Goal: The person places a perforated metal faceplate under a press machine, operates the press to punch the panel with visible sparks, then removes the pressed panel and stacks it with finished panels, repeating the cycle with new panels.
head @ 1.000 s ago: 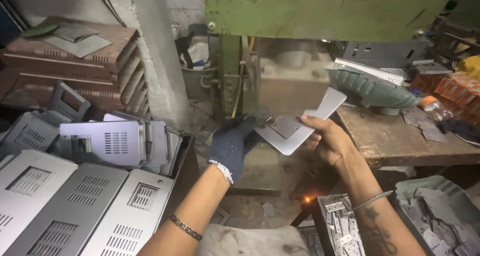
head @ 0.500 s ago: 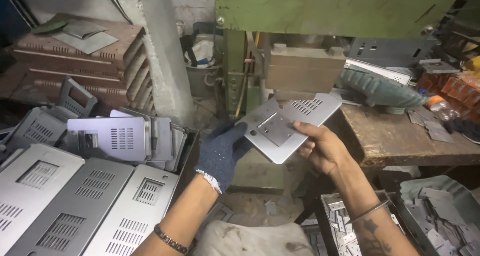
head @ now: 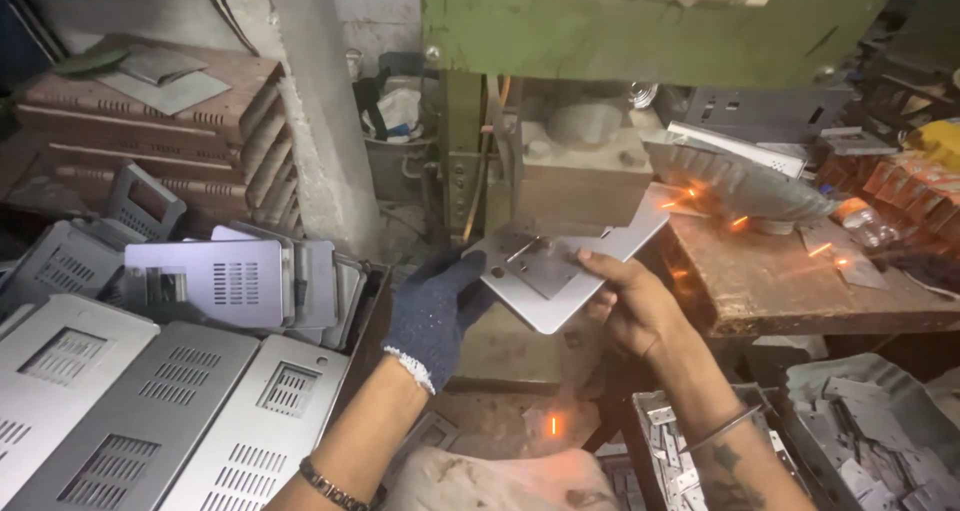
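Grey sheet-metal plate [head: 565, 271] held in both hands under the green press [head: 640, 21].

The plate, tilted in the earlier frames, now lies flatter and lower, its far end slid beneath the press block [head: 580, 166]. The gloved left hand [head: 432, 316] grips its near-left edge; the bare right hand [head: 635, 306] clamps the near-right edge, thumb on top. Left of the grip, vented grey panels [head: 150, 411] lie stacked; right of it, a worn wooden bench [head: 800, 286]; below, a bin of small metal pieces [head: 665, 441].

A green press frame [head: 640, 21] filled the top of the frame, a rough concrete pillar [head: 320, 141] stood left of centre, and a worn wooden counter [head: 800, 291] sat at right under dim light.
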